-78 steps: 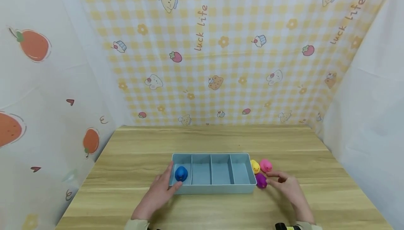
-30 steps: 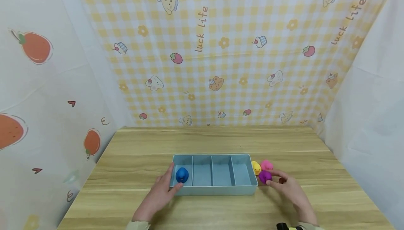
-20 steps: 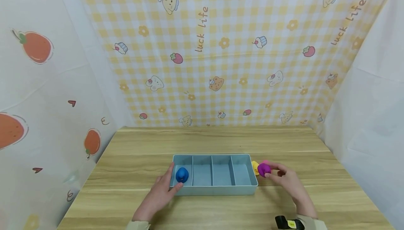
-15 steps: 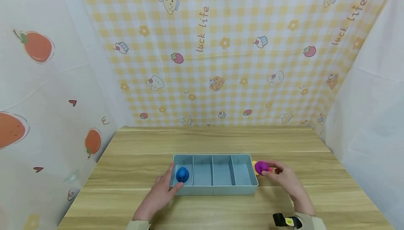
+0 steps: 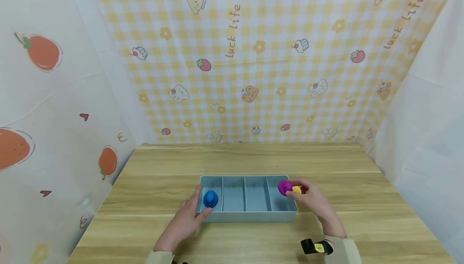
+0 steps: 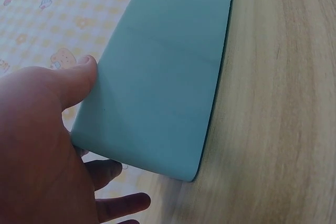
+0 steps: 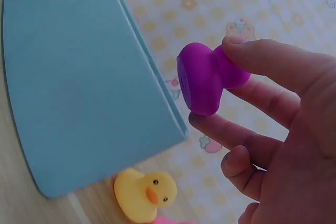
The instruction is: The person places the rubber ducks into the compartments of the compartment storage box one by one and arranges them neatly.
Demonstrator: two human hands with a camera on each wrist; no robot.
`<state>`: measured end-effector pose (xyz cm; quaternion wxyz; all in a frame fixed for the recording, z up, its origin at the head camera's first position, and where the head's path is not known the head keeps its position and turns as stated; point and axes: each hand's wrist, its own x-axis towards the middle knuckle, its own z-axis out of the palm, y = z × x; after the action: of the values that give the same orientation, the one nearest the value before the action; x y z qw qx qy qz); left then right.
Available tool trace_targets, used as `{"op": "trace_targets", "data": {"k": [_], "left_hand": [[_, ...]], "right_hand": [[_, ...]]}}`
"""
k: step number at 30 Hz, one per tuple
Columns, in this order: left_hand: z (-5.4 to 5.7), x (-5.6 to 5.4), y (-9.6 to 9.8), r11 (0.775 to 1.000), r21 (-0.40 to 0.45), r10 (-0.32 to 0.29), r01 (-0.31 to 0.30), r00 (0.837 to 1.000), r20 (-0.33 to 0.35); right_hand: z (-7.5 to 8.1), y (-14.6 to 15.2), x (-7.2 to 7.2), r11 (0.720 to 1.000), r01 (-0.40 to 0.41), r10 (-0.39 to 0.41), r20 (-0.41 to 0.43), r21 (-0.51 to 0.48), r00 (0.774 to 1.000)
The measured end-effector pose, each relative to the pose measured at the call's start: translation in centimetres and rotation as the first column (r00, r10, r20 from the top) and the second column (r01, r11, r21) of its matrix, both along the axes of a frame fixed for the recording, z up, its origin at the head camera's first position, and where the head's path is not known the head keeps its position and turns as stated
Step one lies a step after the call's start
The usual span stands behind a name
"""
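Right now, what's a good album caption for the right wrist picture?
A purple toy pinched in the person's right grip, with a yellow duck beside the blue box.

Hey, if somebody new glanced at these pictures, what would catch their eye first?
Probably the purple duck, pinched by the right hand above the right end of the box. Next, perhaps, the blue duck in the leftmost compartment, then the yellow duck just outside the box's right end.
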<state>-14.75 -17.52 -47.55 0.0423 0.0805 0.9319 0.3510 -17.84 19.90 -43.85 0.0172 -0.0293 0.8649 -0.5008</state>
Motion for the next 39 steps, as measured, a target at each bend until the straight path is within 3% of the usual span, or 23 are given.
{"op": "trace_targets", "data": {"k": [7, 20, 29, 39], "left_hand": [[0.0, 0.1, 0.0, 1.000, 0.000, -0.010, 0.010, 1.000, 0.007], [-0.1, 0.1, 0.0, 1.000, 0.010, -0.003, 0.003, 1.000, 0.023], [0.2, 0.2, 0.0, 1.000, 0.014, -0.007, 0.006, 1.000, 0.027], [0.3, 0.1, 0.0, 1.000, 0.023, -0.002, 0.002, 0.999, 0.034]], "right_hand": [[0.1, -1.7, -0.7, 0.996, -0.049, 0.054, -0.068, 0.073, 0.996], [0.3, -6.0, -1.9, 0.985, -0.162, 0.167, -0.083, 0.067, 0.982], [0.4, -8.2, -2.3, 0.963, -0.242, 0.256, -0.128, 0.117, 0.958], [0.2, -10.7, -2.9, 0.945, -0.289, 0.304, -0.089, 0.152, 0.948]]}}
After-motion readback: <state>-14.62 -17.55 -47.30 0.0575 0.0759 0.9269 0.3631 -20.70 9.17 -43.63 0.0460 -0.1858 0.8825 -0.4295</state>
